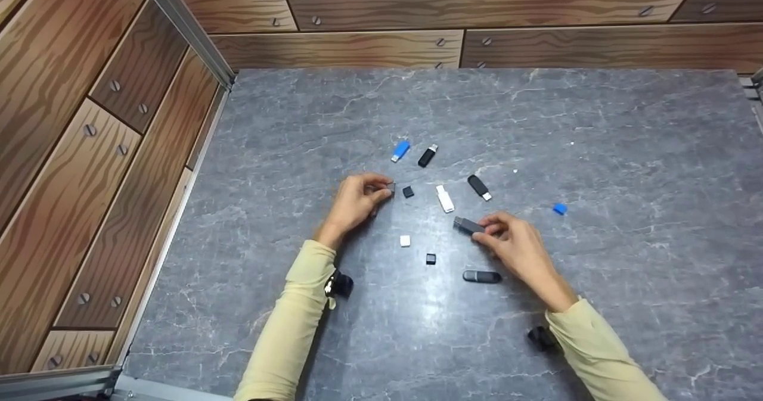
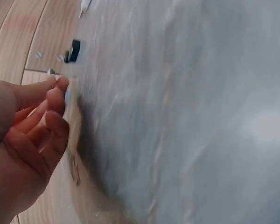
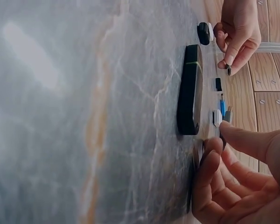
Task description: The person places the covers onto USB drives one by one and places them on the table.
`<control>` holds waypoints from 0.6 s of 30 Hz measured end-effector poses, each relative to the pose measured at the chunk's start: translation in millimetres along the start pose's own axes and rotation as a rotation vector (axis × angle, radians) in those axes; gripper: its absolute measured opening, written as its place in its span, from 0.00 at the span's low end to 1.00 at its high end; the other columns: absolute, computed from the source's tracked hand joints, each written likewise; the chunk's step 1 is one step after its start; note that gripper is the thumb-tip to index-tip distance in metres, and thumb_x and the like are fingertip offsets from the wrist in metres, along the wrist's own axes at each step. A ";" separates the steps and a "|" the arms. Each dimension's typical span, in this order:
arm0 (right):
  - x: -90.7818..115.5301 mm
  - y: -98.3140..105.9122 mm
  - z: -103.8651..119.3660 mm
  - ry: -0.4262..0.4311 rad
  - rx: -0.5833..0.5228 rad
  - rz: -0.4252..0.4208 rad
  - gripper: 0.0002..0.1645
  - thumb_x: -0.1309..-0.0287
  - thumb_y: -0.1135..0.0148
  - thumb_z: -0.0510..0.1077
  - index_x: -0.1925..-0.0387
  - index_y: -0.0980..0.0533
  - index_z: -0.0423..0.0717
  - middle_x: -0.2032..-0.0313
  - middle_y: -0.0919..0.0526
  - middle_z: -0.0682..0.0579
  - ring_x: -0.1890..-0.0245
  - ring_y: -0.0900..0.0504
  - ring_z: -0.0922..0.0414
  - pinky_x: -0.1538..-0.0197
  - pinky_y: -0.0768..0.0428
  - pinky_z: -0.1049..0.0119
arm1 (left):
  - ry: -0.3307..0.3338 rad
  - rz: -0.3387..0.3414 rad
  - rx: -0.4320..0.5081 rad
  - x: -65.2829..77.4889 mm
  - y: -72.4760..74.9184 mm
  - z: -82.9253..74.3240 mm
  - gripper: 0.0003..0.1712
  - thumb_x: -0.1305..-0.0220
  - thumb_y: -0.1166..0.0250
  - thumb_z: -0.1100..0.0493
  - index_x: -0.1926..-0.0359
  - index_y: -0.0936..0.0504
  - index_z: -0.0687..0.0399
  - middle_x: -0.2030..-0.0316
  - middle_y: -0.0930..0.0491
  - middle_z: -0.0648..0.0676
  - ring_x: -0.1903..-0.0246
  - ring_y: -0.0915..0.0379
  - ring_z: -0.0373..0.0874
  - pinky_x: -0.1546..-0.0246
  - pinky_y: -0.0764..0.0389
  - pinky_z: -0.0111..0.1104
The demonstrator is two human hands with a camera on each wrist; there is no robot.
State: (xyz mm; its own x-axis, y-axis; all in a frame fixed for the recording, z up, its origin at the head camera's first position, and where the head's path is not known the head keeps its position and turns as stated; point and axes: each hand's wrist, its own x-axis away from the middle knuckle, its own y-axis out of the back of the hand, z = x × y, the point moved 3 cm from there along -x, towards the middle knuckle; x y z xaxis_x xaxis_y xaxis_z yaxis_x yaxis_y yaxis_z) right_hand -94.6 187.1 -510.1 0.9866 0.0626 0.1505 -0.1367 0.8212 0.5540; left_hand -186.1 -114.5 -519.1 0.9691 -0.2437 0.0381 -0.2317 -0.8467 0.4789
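My left hand (image 1: 354,203) pinches a small dark grey cap (image 1: 391,188) between thumb and fingertips; the cap's open end shows in the right wrist view. Across from it, my right hand (image 1: 515,240) grips a grey USB stick (image 1: 468,226) by its rear end, bare plug pointing left toward the other hand. Between the hands lie a black cap (image 1: 408,192) and a white USB stick (image 1: 445,199). A black USB stick (image 1: 479,187) with its plug exposed is just beyond the grey one. Nearer me lies a closed black USB stick (image 1: 481,277), large in the right wrist view.
Farther back lie a blue USB stick (image 1: 400,151) and another black one (image 1: 427,155), plugs bare. A white cap (image 1: 405,241) and a second black cap (image 1: 431,259) sit in front. To the right is a blue cap (image 1: 560,209). Wood-patterned panels (image 1: 369,2) border the table.
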 end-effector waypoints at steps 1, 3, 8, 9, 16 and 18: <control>-0.1 0.1 -0.1 -0.004 -0.018 0.003 0.18 0.37 0.25 0.39 0.50 0.18 0.32 0.61 0.10 0.36 0.78 0.20 0.65 0.73 0.22 0.75 | 0.000 -0.005 0.016 1.7 -2.0 -1.8 0.15 0.32 0.29 0.65 0.46 0.12 0.63 0.57 0.10 0.64 0.84 0.29 0.31 0.82 0.27 0.23; -0.7 0.5 -0.5 -0.015 -0.044 0.008 0.19 0.38 0.25 0.39 0.50 0.18 0.32 0.61 0.09 0.36 0.79 0.19 0.65 0.74 0.21 0.75 | 0.003 -0.005 0.052 5.4 -6.7 -5.7 0.15 0.33 0.28 0.66 0.46 0.12 0.63 0.57 0.10 0.64 0.82 0.27 0.33 0.81 0.25 0.23; -2.1 1.3 -1.6 -0.055 -0.072 0.046 0.19 0.37 0.26 0.39 0.48 0.18 0.32 0.61 0.08 0.40 0.79 0.18 0.64 0.75 0.23 0.74 | 0.028 0.063 0.110 15.4 -21.5 -16.0 0.15 0.34 0.27 0.64 0.47 0.11 0.59 0.60 0.10 0.62 0.81 0.27 0.34 0.81 0.27 0.23; -2.2 1.4 -1.6 -0.061 -0.079 0.055 0.20 0.37 0.26 0.40 0.48 0.18 0.32 0.61 0.08 0.41 0.79 0.18 0.64 0.76 0.23 0.74 | 0.029 0.079 0.114 16.9 -24.6 -17.8 0.15 0.34 0.27 0.64 0.47 0.11 0.59 0.61 0.10 0.62 0.81 0.28 0.34 0.81 0.27 0.23; -2.9 0.3 -2.5 -0.066 -0.133 0.078 0.20 0.39 0.24 0.39 0.49 0.17 0.32 0.61 0.08 0.41 0.78 0.18 0.65 0.74 0.21 0.73 | -0.008 0.157 0.108 25.5 -43.7 -27.6 0.15 0.36 0.25 0.64 0.49 0.10 0.57 0.60 0.09 0.58 0.79 0.29 0.31 0.80 0.29 0.22; -3.1 0.2 -3.1 -0.070 -0.150 0.080 0.20 0.40 0.24 0.38 0.49 0.17 0.32 0.60 0.08 0.40 0.78 0.18 0.65 0.73 0.19 0.73 | -0.019 0.176 0.117 26.9 -48.2 -28.9 0.15 0.37 0.25 0.64 0.48 0.11 0.57 0.59 0.10 0.58 0.78 0.30 0.31 0.80 0.31 0.21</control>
State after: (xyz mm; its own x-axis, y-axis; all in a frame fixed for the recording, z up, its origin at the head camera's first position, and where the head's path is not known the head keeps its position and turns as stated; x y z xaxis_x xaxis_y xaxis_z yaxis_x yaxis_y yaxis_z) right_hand -97.5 188.8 -513.0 0.9639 0.0956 0.2484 -0.1941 0.8911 0.4103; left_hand -146.4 -66.6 -515.8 0.9114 -0.4004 0.0953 -0.4065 -0.8394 0.3609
